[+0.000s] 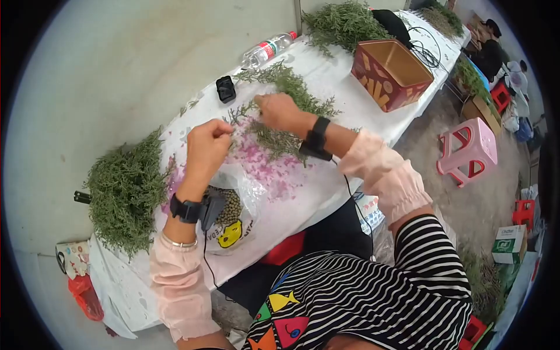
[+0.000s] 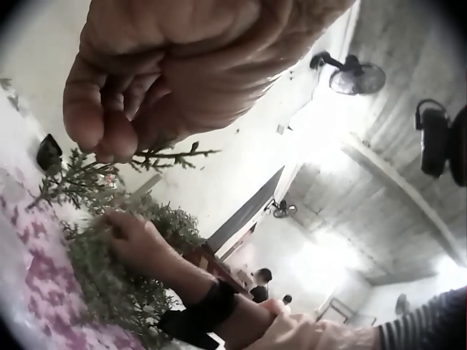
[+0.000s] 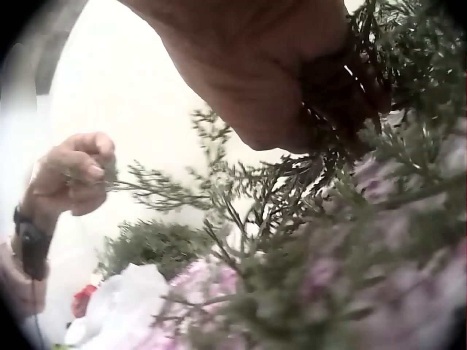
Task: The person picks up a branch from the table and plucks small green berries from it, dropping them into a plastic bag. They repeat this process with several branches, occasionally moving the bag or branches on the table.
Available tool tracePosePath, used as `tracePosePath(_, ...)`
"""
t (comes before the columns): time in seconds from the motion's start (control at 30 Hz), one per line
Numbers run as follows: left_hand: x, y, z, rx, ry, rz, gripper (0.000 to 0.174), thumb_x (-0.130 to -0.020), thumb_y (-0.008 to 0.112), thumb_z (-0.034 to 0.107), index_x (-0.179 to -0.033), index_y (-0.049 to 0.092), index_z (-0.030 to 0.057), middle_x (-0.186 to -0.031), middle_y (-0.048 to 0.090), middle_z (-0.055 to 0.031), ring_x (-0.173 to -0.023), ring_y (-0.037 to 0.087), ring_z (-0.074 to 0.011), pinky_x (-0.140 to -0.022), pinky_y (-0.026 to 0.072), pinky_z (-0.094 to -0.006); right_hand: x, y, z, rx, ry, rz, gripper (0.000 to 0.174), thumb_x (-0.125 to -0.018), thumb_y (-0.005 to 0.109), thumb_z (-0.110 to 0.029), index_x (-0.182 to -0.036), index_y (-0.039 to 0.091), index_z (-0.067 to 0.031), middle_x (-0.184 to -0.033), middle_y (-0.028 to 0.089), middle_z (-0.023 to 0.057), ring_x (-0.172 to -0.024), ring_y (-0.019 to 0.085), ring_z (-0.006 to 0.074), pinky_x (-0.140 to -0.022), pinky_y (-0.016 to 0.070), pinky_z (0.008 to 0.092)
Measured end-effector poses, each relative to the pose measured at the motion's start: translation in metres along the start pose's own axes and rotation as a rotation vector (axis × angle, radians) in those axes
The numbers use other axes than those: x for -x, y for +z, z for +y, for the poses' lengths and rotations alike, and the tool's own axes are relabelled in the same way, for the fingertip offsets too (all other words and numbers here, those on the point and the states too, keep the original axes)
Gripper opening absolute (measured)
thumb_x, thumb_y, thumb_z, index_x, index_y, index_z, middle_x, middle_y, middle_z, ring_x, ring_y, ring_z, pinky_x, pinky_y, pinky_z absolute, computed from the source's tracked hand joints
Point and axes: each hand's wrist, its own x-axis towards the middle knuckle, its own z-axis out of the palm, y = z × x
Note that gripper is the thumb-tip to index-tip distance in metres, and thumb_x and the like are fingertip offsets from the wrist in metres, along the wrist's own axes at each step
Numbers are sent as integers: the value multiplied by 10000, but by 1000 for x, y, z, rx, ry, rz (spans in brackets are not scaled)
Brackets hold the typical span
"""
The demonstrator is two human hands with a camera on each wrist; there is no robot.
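Observation:
My left hand [image 1: 207, 151] is raised over the white-covered table. Its thumb and fingertips pinch the stem of a green, scaly-leaved sprig [image 2: 175, 155], also seen reaching sideways from that hand in the right wrist view. My right hand [image 1: 281, 112] is farther forward, fingers curled around dark green foliage [image 3: 314, 171]; the fingertips are partly in shadow. Between and below the hands, loose sprigs [image 1: 274, 140] lie over scattered pink-purple bits [image 1: 271, 175]. Beneath the left wrist is a clear plastic bag [image 1: 251, 195] with greenish round pellets [image 1: 230, 207] in view.
A big bundle of greenery [image 1: 125, 192] stands at the left, another [image 1: 344, 26] at the back. A black case-like item [image 1: 226, 89], a water bottle [image 1: 268, 51] and a maroon box [image 1: 391, 76] are on the table. A pink stool [image 1: 469, 149] stands to the right.

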Motion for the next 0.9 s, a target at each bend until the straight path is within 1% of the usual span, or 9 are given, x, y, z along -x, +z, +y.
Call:
tracePosePath(0.07, 21, -21, 9, 41, -202, -25, 187, -784, 584, 20, -960, 620, -34, -661, 595, -43, -497, 519, -107, -458, 432, -229, -5, -6, 19, 179, 90, -273, 603, -698, 648, -326, -1205, 464, -57, -1004, 584, 208, -1051, 516, 317, -798, 396, 506)
tracePosePath(0.1, 30, -27, 8, 45, -197, -24, 187, -784, 584, 20, -960, 620, -34, -661, 595, -43, -497, 519, -107, -458, 432, -229, -3, -4, 18, 185, 92, -271, 603, -698, 648, -326, -1205, 464, -57, -1004, 584, 208, -1051, 516, 317, -798, 396, 506)
tracePosePath(0.2, 57, -41, 5, 580, -269, 211, 274, -803, 594, 22, -1071, 583, -38, -785, 613, -75, -557, 546, -125, -488, 458, -246, 5, -7, 7, 123, -99, -107, 613, -692, 685, -295, -1222, 481, -62, -1090, 547, 209, -1063, 510, 317, -883, 409, 433)
tracePosePath(0.33, 91, -42, -5, 857, -320, 253, 372, -811, 601, 23, -1170, 524, -42, -889, 613, -96, -632, 568, -139, -511, 472, -260, -12, -8, 14, -31, -359, -84, 579, -690, 693, -282, -1189, 510, -51, -1105, 537, 198, -1064, 502, 327, -889, 405, 451)
tracePosePath(0.47, 125, -30, 8, 1041, -376, 390, 372, -807, 600, 16, -1169, 529, -36, -914, 614, -97, -697, 577, -142, -549, 482, -269, -11, -9, 12, -89, -371, 78, 617, -670, 710, -250, -1210, 492, -45, -1142, 517, 183, -1088, 479, 329, -897, 378, 486)
tracePosePath(0.5, 128, -26, 10, 1046, -377, 396, 372, -807, 600, 16, -1169, 529, -36, -914, 614, -97, -697, 577, -142, -549, 482, -269, -11, -9, 10, -86, -375, 72, 617, -670, 710, -250, -1210, 492, -45, -1142, 517, 183, -1088, 479, 329, -897, 378, 486)
tracePosePath(0.6, 137, -18, 15, 1190, -325, 370, 365, -796, 603, 8, -1154, 546, -33, -909, 620, -92, -733, 574, -138, -582, 485, -278, -3, -2, 0, 416, -173, -32, 631, -654, 698, -177, -1234, 480, -59, -1173, 498, 178, -1126, 443, 339, -921, 344, 501)
tracePosePath(0.73, 110, -10, -20, 1101, -390, 260, 348, -779, 603, -5, -1124, 568, -31, -897, 622, -84, -730, 573, -137, -587, 485, -283, -9, -1, -10, 166, -183, 182, 604, -627, 673, -142, -1206, 511, -80, -1165, 508, 142, -1123, 431, 331, -891, 352, 469)
tracePosePath(0.9, 72, -3, -22, 1028, -367, 196, 337, -767, 600, -14, -1102, 575, -37, -886, 623, -78, -715, 569, -135, -581, 484, -280, 8, -34, -29, -54, -277, 212, 595, -633, 638, -80, -1212, 500, -101, -1198, 486, 137, -1152, 419, 327, -929, 338, 467)
